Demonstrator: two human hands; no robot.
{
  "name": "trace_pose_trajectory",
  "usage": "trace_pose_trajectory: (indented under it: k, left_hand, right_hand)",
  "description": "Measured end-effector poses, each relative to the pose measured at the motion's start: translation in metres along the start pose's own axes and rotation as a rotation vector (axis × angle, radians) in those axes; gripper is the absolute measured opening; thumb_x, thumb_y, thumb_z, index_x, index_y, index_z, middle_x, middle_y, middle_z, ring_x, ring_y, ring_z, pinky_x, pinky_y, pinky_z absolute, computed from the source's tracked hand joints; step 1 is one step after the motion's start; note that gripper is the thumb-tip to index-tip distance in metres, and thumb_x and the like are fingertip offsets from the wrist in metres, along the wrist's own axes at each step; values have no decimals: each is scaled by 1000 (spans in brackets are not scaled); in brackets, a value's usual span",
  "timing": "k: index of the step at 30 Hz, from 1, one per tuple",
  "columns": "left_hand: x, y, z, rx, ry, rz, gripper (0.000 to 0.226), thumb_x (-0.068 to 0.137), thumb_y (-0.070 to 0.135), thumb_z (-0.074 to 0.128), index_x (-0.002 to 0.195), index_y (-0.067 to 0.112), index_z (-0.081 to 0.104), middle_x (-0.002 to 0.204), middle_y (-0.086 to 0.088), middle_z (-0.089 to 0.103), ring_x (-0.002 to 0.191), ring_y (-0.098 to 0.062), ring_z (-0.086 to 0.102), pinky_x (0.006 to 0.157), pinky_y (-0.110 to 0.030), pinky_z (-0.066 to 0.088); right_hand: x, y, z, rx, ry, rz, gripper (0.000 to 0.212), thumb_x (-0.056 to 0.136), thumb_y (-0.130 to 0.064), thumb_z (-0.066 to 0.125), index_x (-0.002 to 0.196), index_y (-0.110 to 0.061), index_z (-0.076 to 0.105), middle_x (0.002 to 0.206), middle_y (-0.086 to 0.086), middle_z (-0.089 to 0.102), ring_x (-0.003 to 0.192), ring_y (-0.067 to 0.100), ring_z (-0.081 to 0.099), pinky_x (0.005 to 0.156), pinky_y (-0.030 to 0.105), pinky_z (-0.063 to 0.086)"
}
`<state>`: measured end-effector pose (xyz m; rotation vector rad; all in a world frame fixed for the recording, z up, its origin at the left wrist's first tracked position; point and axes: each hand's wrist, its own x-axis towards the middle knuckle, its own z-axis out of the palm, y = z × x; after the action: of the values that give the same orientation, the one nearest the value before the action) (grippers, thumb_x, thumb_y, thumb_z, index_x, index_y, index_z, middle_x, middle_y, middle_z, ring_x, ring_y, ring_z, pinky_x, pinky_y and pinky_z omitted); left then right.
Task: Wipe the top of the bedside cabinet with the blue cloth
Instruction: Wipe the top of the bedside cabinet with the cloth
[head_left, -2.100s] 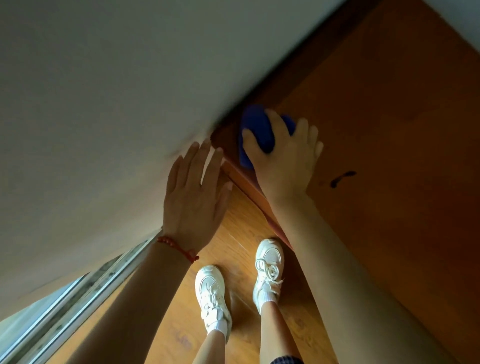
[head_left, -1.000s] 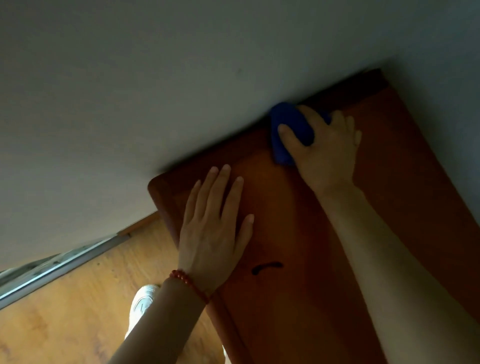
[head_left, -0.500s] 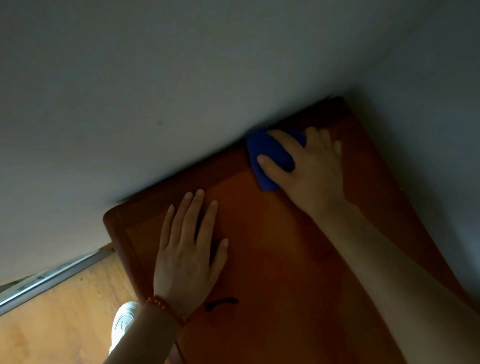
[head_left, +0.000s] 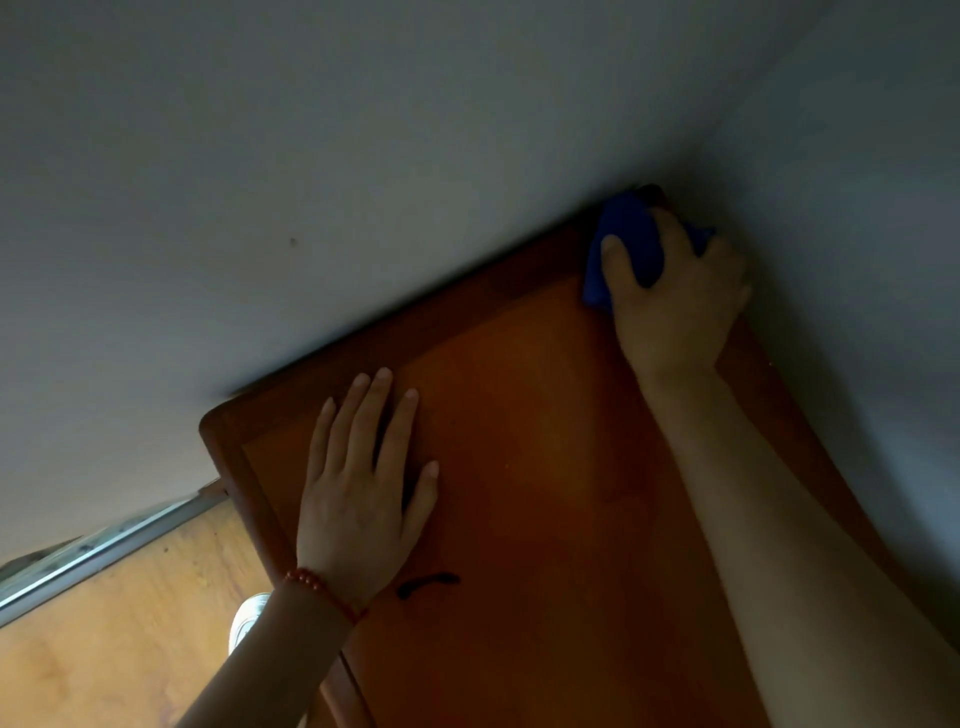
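Observation:
The bedside cabinet's reddish-brown wooden top (head_left: 530, 415) fills the lower middle of the view, with a darker border round its edge. The blue cloth (head_left: 623, 234) is bunched in the far right corner, where the two walls meet. My right hand (head_left: 675, 306) grips it, thumb and fingers curled over the cloth, which is mostly hidden under the hand. My left hand (head_left: 363, 493) lies flat on the near left part of the top, fingers straight and spread. A red bead bracelet sits on that wrist.
Grey-white walls (head_left: 363, 182) close the cabinet in at the back and on the right. A small dark mark (head_left: 428, 583) lies on the top near my left wrist. Wooden floor (head_left: 104, 623), a metal door track (head_left: 104, 551) and a white shoe (head_left: 247, 621) show at lower left.
My right hand has slid the blue cloth along the back wall, from near the cabinet's left part into the far right corner. My left hand stays flat on the top.

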<state>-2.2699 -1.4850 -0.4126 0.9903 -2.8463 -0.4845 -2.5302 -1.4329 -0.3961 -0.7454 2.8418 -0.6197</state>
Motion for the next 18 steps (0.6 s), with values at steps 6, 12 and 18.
trace_pose_trajectory:
  k: [6, 12, 18]
  left_hand:
    - [1, 2, -6, 25, -42, -6, 55, 92, 38, 34, 136, 4, 36, 141, -24, 36, 133, -32, 23, 112, -42, 10]
    - [2, 1, -33, 42, -120, 9, 56, 91, 39, 35, 133, 3, 46, 139, -22, 42, 129, -33, 35, 104, -51, 19]
    - [-12, -2, -71, 17, -101, 20, 54, 91, 37, 35, 129, 2, 50, 134, -21, 48, 125, -35, 42, 101, -52, 20]
  right_hand:
    - [-29, -4, -16, -3, -128, -111, 54, 86, -55, 46, 130, -24, 45, 110, 17, 53, 97, 32, 51, 86, 41, 42]
    - [-45, -15, -36, 91, -171, -49, 54, 84, -49, 54, 131, -25, 42, 123, 16, 45, 99, 32, 52, 85, 46, 46]
    - [-82, -24, -66, 24, -200, -15, 54, 85, -46, 55, 132, -24, 41, 125, 11, 42, 99, 28, 53, 73, 32, 44]
